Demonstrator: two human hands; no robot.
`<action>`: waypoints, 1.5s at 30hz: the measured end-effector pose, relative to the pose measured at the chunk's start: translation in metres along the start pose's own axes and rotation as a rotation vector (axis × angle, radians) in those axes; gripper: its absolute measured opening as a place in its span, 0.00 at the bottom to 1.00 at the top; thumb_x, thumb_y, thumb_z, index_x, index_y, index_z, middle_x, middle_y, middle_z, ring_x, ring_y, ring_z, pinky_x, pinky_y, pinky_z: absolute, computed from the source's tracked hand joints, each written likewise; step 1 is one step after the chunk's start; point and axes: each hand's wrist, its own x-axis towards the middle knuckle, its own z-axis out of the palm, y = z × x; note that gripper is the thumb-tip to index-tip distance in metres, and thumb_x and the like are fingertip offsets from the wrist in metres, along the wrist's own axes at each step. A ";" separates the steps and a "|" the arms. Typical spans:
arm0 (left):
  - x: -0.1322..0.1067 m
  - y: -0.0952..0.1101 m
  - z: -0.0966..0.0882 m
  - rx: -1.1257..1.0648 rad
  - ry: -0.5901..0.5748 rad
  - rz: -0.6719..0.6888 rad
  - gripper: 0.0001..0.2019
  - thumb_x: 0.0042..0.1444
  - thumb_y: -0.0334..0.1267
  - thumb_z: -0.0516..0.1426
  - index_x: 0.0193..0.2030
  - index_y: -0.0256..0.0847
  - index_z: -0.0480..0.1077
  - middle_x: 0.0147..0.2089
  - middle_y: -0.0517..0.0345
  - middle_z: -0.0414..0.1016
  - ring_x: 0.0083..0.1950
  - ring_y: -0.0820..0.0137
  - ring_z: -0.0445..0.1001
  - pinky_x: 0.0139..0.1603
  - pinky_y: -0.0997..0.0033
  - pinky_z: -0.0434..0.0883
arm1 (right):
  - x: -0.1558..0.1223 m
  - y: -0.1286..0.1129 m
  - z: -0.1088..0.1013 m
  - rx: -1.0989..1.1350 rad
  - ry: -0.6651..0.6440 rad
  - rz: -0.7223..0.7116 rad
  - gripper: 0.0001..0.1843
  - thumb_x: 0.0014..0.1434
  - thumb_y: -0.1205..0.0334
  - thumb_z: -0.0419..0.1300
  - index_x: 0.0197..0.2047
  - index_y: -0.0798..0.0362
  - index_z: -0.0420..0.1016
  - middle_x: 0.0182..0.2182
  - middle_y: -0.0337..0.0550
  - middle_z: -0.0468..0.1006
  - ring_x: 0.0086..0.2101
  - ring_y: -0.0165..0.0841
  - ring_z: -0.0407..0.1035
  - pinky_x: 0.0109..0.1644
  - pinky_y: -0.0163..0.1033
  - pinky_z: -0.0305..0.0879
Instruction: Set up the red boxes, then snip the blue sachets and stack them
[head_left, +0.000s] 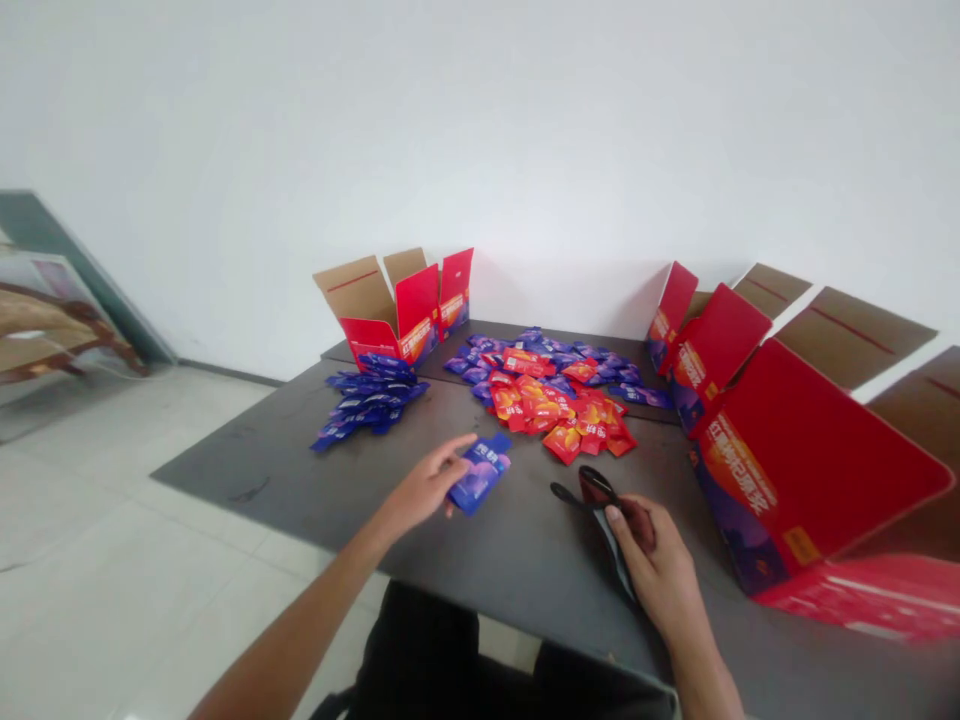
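My left hand (426,487) is closed on a blue-purple sachet (480,477) with white lettering, held above the grey table (480,560). Over the table's front edge, my right hand (660,560) grips a dark, flat bag-like item (609,530) with black loops at its top and a greyish face; its exact kind is unclear. Beyond both hands lies a mixed heap: red-orange sachets (551,408) in front, blue sachets (622,372) mostly behind. To the left of it, more blue sachets (371,398) are stacked in overlapping layers.
Open red cartons (375,340) stand at the back left. A row of open red cartons (795,480) runs along the right side, flaps up, the nearest beside my right hand. A white wall (525,150) rises behind the table. Wooden furniture (52,325) stands at far left.
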 end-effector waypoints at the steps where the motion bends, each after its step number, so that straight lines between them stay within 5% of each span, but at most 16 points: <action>1: -0.020 -0.004 0.011 0.009 -0.061 0.030 0.22 0.71 0.51 0.52 0.67 0.49 0.71 0.47 0.53 0.76 0.25 0.76 0.71 0.22 0.75 0.70 | 0.000 -0.002 0.000 -0.006 0.013 0.003 0.25 0.65 0.37 0.60 0.53 0.49 0.75 0.46 0.46 0.79 0.46 0.40 0.75 0.54 0.45 0.70; 5: -0.069 -0.015 0.046 0.206 0.005 0.202 0.17 0.72 0.47 0.50 0.51 0.51 0.81 0.41 0.54 0.75 0.40 0.66 0.77 0.39 0.69 0.76 | 0.001 -0.007 0.000 -0.043 0.062 -0.007 0.26 0.65 0.36 0.60 0.51 0.50 0.75 0.45 0.48 0.79 0.46 0.41 0.75 0.54 0.47 0.70; 10: -0.082 -0.018 0.067 0.476 0.111 0.283 0.16 0.74 0.44 0.50 0.56 0.51 0.78 0.44 0.54 0.76 0.42 0.64 0.78 0.45 0.65 0.74 | 0.002 -0.010 0.002 -0.084 0.074 -0.024 0.27 0.66 0.35 0.58 0.50 0.50 0.75 0.45 0.48 0.80 0.46 0.42 0.75 0.54 0.48 0.70; 15: -0.086 -0.018 0.067 0.728 0.164 0.450 0.17 0.73 0.49 0.52 0.62 0.53 0.74 0.45 0.52 0.75 0.46 0.59 0.74 0.48 0.61 0.74 | 0.002 -0.012 0.002 -0.126 0.082 -0.025 0.28 0.66 0.34 0.58 0.49 0.51 0.76 0.44 0.50 0.80 0.45 0.42 0.75 0.53 0.48 0.70; 21: -0.102 -0.027 0.063 0.798 0.183 0.540 0.24 0.68 0.52 0.58 0.69 0.58 0.67 0.67 0.47 0.66 0.62 0.51 0.68 0.56 0.50 0.72 | 0.002 -0.014 0.002 -0.144 0.084 -0.014 0.30 0.65 0.32 0.57 0.50 0.52 0.75 0.45 0.51 0.81 0.46 0.43 0.75 0.54 0.48 0.70; 31: -0.115 -0.037 0.072 0.707 0.126 0.746 0.15 0.71 0.43 0.57 0.60 0.44 0.76 0.61 0.49 0.75 0.62 0.57 0.72 0.62 0.54 0.72 | -0.001 -0.019 0.002 -0.198 0.095 -0.048 0.25 0.66 0.36 0.59 0.49 0.50 0.76 0.44 0.48 0.80 0.45 0.42 0.75 0.54 0.47 0.69; 36: -0.117 -0.041 0.071 0.674 0.137 0.746 0.13 0.72 0.43 0.57 0.59 0.45 0.76 0.59 0.52 0.79 0.61 0.59 0.75 0.60 0.55 0.71 | 0.002 -0.058 0.009 -0.193 0.107 -0.156 0.18 0.68 0.44 0.61 0.51 0.48 0.75 0.45 0.46 0.79 0.46 0.40 0.75 0.54 0.45 0.70; 38: -0.118 -0.044 0.071 0.654 0.144 0.752 0.13 0.72 0.43 0.58 0.59 0.44 0.76 0.59 0.52 0.80 0.61 0.59 0.75 0.61 0.57 0.71 | 0.000 -0.085 0.022 -0.157 0.046 -0.281 0.15 0.69 0.47 0.61 0.52 0.48 0.74 0.46 0.46 0.79 0.48 0.38 0.75 0.55 0.44 0.70; 41: -0.121 -0.049 0.072 0.645 0.147 0.757 0.13 0.71 0.42 0.58 0.58 0.43 0.76 0.58 0.53 0.81 0.61 0.60 0.75 0.61 0.57 0.69 | -0.008 -0.113 0.050 -0.124 -0.238 -0.520 0.14 0.71 0.50 0.60 0.54 0.48 0.72 0.51 0.46 0.79 0.51 0.37 0.74 0.57 0.44 0.71; 45: -0.124 -0.054 0.074 0.675 0.143 0.759 0.12 0.72 0.39 0.57 0.58 0.42 0.76 0.56 0.53 0.82 0.59 0.60 0.77 0.61 0.56 0.69 | -0.001 -0.099 0.081 -0.193 -0.508 -0.708 0.14 0.72 0.51 0.59 0.55 0.49 0.72 0.53 0.47 0.80 0.52 0.39 0.74 0.56 0.46 0.73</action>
